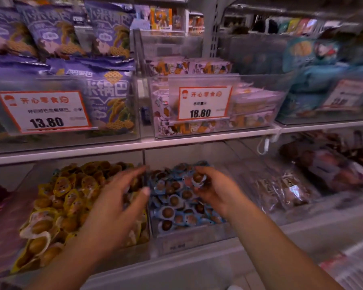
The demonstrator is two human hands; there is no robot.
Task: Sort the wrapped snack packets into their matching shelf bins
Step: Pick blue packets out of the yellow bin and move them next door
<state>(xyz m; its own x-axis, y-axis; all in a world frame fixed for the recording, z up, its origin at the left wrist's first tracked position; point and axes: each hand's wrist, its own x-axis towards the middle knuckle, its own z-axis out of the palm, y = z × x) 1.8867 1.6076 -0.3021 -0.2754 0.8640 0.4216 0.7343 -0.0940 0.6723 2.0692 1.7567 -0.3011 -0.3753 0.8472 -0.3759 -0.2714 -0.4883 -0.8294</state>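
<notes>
On the lower shelf, a clear bin (195, 237) is heaped with blue-wrapped snack packets (176, 204). To its left, another bin (25, 185) holds yellow-wrapped packets (57, 197). My right hand (216, 189) hovers over the blue bin and pinches one blue-wrapped packet (198, 178) between thumb and fingers. My left hand (117, 204) is spread with straight fingers above the divider between the two bins. It holds nothing and looks blurred.
The upper shelf holds bins of purple snack bags (111, 97) and flat cartoon-printed packets (254, 105), with price tags 13.80 (44, 111) and 18.80 (203, 103). Brown wrapped snacks (285, 189) lie in bins right of the blue one. A white shelf edge (134, 143) runs between levels.
</notes>
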